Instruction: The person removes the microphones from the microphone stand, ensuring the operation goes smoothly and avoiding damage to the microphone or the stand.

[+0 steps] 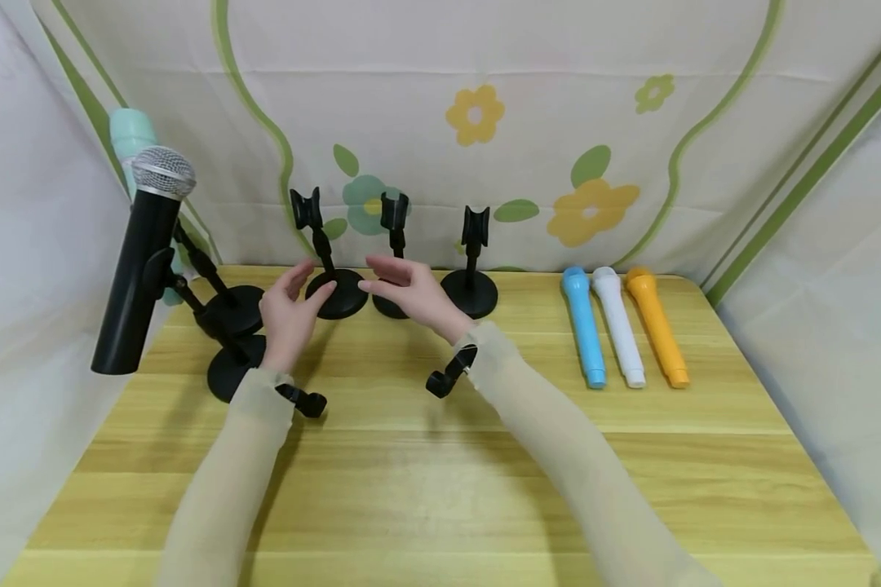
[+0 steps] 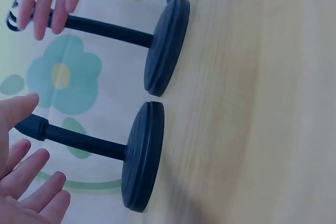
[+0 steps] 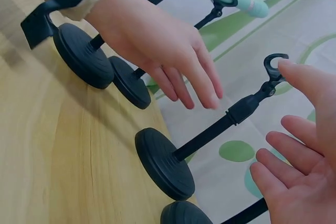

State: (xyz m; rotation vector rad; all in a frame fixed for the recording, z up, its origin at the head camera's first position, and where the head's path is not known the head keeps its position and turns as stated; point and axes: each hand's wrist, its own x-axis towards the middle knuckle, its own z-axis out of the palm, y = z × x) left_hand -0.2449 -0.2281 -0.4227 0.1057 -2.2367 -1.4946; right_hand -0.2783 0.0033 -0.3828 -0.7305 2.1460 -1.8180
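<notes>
Left hand [image 1: 286, 316]: fingers loosely extended, thumb spread apart, grasping nothing. Right hand [image 1: 414, 295]: likewise spread, grasping nothing. Hands well apart from each other; black stand [image 1: 345, 298] upright on counter [image 1: 411, 465] between them, clip vacant; contact cannot be told. Second stand [image 1: 394, 214] partly hidden behind right hand. Black microphone [image 1: 138, 273] tilted, left of left hand.

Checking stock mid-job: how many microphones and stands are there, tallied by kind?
Mounted microphones: 2
Loose microphones: 3
Stands in use: 2
Empty stands: 3
Total: 10
</notes>
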